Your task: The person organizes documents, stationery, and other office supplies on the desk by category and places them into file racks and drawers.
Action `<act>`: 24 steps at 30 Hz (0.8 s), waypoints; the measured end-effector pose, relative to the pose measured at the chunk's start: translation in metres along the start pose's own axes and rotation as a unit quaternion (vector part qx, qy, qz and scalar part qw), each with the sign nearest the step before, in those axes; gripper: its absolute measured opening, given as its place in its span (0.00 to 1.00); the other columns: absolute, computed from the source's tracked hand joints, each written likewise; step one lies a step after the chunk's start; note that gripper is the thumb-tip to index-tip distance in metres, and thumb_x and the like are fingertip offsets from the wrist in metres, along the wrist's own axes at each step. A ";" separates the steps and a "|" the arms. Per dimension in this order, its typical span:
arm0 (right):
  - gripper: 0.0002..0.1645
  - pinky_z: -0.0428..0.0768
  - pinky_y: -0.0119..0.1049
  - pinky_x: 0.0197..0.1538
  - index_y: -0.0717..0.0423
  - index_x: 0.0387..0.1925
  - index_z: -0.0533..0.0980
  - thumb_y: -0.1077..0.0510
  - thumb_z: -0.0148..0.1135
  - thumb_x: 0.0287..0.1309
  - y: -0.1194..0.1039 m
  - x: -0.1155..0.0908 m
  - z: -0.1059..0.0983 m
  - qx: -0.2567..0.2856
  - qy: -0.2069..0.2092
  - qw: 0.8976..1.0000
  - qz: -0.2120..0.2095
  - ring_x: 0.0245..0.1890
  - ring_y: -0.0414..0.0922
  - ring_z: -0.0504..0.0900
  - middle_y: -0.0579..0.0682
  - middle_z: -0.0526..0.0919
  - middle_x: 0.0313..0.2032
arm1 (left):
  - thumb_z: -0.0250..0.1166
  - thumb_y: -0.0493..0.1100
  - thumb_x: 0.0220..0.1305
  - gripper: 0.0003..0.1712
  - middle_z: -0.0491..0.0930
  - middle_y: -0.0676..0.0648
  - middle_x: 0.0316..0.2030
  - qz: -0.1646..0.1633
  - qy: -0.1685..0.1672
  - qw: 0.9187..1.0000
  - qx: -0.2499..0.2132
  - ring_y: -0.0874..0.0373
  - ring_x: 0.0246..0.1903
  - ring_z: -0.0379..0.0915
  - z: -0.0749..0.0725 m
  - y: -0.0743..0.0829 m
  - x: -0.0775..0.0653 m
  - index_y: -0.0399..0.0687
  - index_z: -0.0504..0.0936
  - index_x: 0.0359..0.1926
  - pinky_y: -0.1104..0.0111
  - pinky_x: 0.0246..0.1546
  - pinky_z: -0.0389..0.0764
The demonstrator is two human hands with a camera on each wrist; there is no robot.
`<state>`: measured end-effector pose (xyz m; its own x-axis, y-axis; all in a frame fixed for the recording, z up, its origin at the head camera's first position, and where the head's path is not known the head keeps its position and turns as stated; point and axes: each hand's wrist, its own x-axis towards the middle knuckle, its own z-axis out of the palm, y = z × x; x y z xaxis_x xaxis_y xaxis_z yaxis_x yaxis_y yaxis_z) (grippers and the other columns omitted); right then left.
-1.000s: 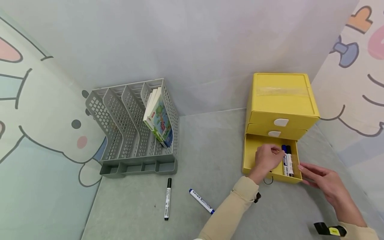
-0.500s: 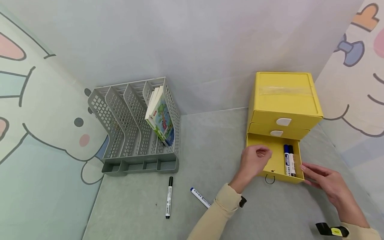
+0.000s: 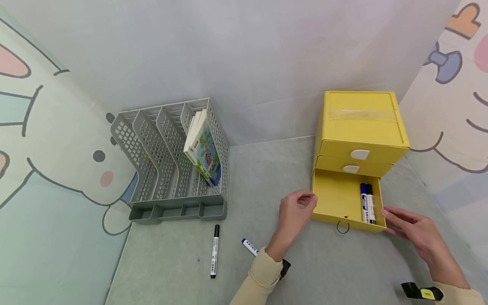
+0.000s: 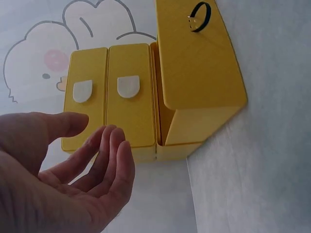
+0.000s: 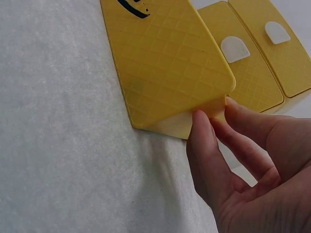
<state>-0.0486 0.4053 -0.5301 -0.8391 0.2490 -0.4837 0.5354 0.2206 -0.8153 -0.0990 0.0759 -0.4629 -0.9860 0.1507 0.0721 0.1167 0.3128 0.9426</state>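
Note:
My left hand (image 3: 295,218) hovers just left of the pulled-out bottom drawer (image 3: 335,203), fingers loosely bent and nothing between them; the left wrist view shows the same gap between thumb and fingertips. At the drawer's right side, my right hand (image 3: 413,231) holds the wall near its front corner. The right wrist view shows the thumb tip at the rim and fingers (image 5: 206,141) against the outer face. Inside the drawer, a blue-capped marker (image 3: 364,205) and a black-capped marker (image 3: 370,205) lie side by side along the right wall. A dark ring pull (image 3: 343,228) hangs on its front.
The yellow drawer cabinet (image 3: 360,116) stands against the wall, upper drawers closed. A black-capped marker (image 3: 215,252) lies on the table, and another blue-capped marker (image 3: 249,246) is partly hidden by my left sleeve. At left, a grey file rack (image 3: 167,169) holds several books (image 3: 206,148).
My left hand has moved left out of the drawer, away from the two markers inside, and its forearm now covers more of the loose blue-capped marker. My right hand stays at the drawer's side.

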 end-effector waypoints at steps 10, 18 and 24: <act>0.32 0.87 0.39 0.41 0.53 0.58 0.84 0.38 0.71 0.60 -0.002 -0.001 0.000 0.003 -0.004 1.000 -0.001 0.34 0.30 0.85 0.24 0.78 0.37 | 0.71 0.43 0.67 0.07 0.86 0.56 0.34 -0.035 0.058 0.997 0.040 0.66 0.34 0.80 -0.033 -0.015 -0.027 0.48 0.90 0.44 0.74 0.34 0.80; 0.34 0.87 0.39 0.41 0.56 0.59 0.83 0.38 0.71 0.61 -0.003 -0.002 0.000 0.000 -0.003 1.000 -0.005 0.34 0.30 0.85 0.25 0.79 0.37 | 0.72 0.45 0.67 0.09 0.85 0.57 0.35 -0.082 0.101 0.990 0.062 0.64 0.36 0.80 -0.061 -0.037 -0.047 0.50 0.88 0.47 0.70 0.34 0.82; 0.31 0.87 0.40 0.41 0.55 0.58 0.84 0.39 0.72 0.61 -0.002 -0.003 0.001 0.010 -0.006 1.000 -0.006 0.34 0.31 0.86 0.25 0.80 0.37 | 0.72 0.43 0.66 0.12 0.84 0.56 0.34 -0.121 0.133 0.981 0.075 0.63 0.35 0.80 -0.076 -0.055 -0.066 0.45 0.87 0.48 0.68 0.34 0.81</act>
<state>-0.0470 0.4034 -0.5269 -0.8467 0.2346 -0.4775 0.5233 0.2048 -0.8272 -0.0498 -0.0219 -0.4944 -0.9810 -0.1880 -0.0473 -0.1282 0.4461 0.8858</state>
